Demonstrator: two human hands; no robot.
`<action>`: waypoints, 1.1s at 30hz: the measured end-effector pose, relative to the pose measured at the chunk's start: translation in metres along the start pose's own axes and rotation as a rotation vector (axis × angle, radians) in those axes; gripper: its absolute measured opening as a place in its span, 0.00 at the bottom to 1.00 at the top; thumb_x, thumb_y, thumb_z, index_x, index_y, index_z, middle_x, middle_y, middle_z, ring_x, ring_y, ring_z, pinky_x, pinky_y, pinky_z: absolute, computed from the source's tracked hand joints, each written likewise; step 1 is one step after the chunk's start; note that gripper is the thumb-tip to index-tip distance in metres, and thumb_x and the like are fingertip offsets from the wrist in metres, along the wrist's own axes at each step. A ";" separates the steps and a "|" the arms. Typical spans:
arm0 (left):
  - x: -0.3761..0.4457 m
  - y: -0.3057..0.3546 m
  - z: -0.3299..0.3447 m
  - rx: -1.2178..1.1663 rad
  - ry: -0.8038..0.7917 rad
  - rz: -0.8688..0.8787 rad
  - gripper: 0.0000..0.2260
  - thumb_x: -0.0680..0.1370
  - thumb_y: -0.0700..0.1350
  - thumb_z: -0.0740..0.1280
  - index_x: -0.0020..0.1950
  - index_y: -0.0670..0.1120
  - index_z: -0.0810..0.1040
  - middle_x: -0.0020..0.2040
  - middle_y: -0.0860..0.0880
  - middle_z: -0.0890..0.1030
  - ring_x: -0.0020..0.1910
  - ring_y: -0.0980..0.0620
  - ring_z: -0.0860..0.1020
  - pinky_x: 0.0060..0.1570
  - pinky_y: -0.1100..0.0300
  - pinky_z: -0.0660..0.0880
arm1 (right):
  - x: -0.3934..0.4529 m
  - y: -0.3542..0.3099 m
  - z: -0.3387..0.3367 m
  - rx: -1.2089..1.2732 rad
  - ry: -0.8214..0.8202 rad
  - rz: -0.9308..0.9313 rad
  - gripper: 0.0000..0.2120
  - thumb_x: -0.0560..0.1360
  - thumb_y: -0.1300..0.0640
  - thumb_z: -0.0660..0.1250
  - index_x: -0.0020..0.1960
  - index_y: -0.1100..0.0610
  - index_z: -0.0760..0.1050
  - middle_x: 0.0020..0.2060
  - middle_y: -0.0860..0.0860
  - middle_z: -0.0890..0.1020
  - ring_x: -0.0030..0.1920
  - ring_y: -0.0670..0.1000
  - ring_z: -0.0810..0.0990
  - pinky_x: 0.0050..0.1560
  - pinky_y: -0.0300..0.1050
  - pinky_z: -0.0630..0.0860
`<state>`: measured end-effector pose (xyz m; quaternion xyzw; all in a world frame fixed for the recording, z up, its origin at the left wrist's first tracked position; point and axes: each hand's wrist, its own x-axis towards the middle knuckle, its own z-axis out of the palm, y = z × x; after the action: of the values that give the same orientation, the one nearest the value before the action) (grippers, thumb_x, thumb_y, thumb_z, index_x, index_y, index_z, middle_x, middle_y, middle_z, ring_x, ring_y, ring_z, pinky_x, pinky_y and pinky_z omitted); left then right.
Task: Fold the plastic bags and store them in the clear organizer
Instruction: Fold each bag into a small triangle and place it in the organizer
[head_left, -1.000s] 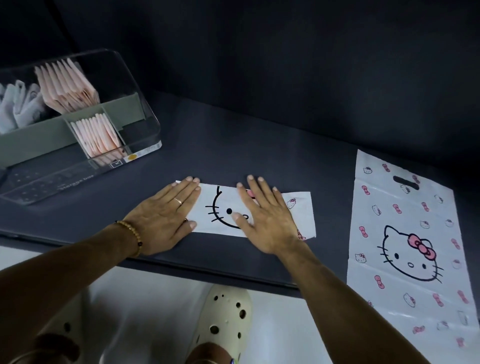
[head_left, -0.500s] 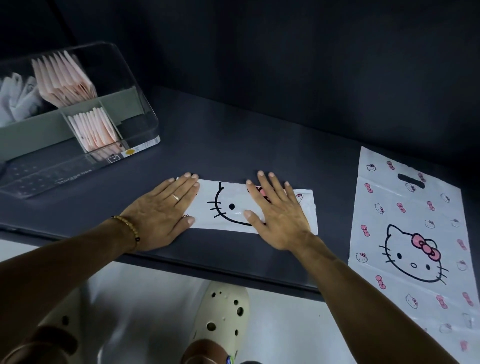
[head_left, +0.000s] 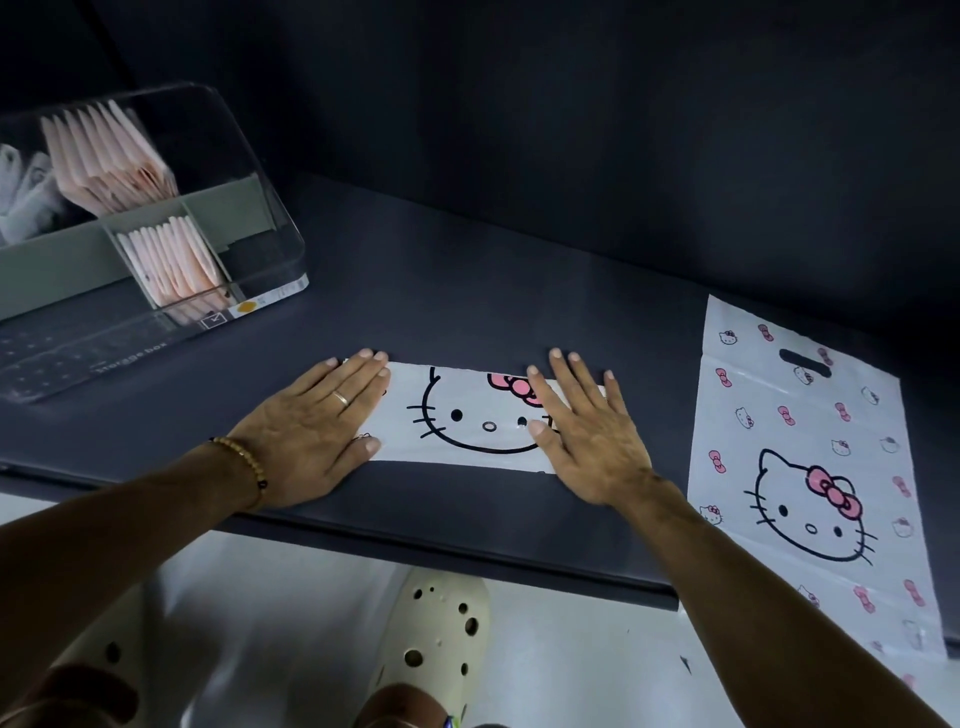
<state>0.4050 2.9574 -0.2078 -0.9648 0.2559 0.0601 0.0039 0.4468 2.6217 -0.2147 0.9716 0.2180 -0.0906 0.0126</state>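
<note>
Thin, slippery plastic, the folded bag (head_left: 483, 415) lies on the tabletop (head_left: 467, 291) under the flat, spread left hand (head_left: 311, 431) and right hand (head_left: 592, 441), probably best pinched at 1 end.

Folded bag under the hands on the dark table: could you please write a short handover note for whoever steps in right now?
Left hand: flat, fingers straight, pressing the left end of the folded bag.
Right hand: flat, pressing its right end.
The bag is folded into a long strip, cat face up, near the table's front edge.
A second bag lies unfolded on the right.
The clear organizer stands at far left, already holding folded pink bags.
Done: first folds of the strip.
Left: finish folding it, store it, then fold and store the second bag.
</note>
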 end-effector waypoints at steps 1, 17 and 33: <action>0.000 0.000 0.000 -0.004 -0.002 -0.001 0.31 0.79 0.59 0.40 0.76 0.42 0.42 0.78 0.43 0.50 0.77 0.48 0.49 0.74 0.53 0.48 | -0.001 0.003 0.000 0.000 -0.003 -0.006 0.27 0.79 0.38 0.34 0.76 0.44 0.36 0.78 0.49 0.44 0.78 0.49 0.39 0.76 0.56 0.41; -0.014 0.015 -0.020 0.087 -0.095 0.083 0.28 0.75 0.66 0.44 0.73 0.60 0.60 0.75 0.47 0.62 0.72 0.41 0.60 0.65 0.48 0.63 | -0.047 -0.108 -0.018 0.011 0.241 -0.074 0.20 0.73 0.43 0.63 0.60 0.54 0.75 0.55 0.53 0.77 0.54 0.55 0.75 0.52 0.52 0.74; -0.013 0.019 -0.030 -0.263 0.193 -0.049 0.21 0.74 0.63 0.52 0.56 0.51 0.73 0.48 0.52 0.80 0.51 0.53 0.74 0.50 0.56 0.75 | -0.023 -0.136 -0.027 0.149 0.313 0.107 0.04 0.73 0.61 0.70 0.47 0.57 0.80 0.45 0.52 0.82 0.49 0.55 0.80 0.41 0.45 0.79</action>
<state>0.3880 2.9465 -0.1755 -0.9642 0.2216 0.0002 -0.1458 0.3725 2.7371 -0.1821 0.9823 0.1583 0.0465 -0.0886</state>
